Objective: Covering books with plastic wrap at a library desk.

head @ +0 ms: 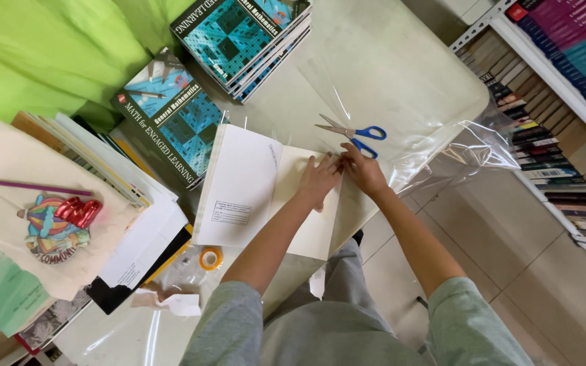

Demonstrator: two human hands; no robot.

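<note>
Both hands, left hand (318, 179) and right hand (362, 169), press flat, ungrasping, on the open book (252, 186) beside blue-handled scissors (354, 134)

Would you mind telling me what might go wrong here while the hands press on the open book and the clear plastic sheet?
The left hand and right hand press at one corner of the open book, so the loose clear plastic sheet may shift or crease elsewhere. The blue-handled scissors lie on that sheet near the right hand; a tug could drag them. The sheet's end hangs off the table edge and could catch or slide.
</note>
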